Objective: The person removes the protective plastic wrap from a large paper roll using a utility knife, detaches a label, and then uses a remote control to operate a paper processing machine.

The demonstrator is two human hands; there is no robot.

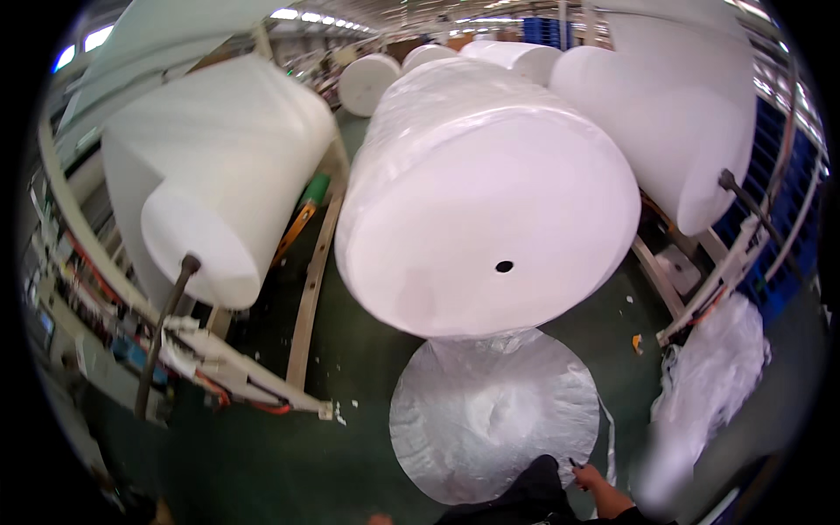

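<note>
A huge white roll (490, 210) lies on its side ahead of me, its flat end facing me with a small dark core hole. Clear film wraps its curved side. On the floor at its foot spreads a round sheet of clear plastic film (490, 411), with a loose strip at its right edge. My right hand (591, 479) is low in the view over the sheet's near right edge, closed around a small dark object (574, 464) whose kind I cannot make out. Only a sliver of my left hand (379, 520) shows at the lower edge; its fingers are hidden.
White rolls on shafts hang in frames at left (219, 175) and right (674, 131). Crumpled clear film (713, 376) is heaped at the right. A frame foot (319, 409) juts out at left. An orange scrap (637, 344) lies on the green floor. More rolls (368, 83) stand behind.
</note>
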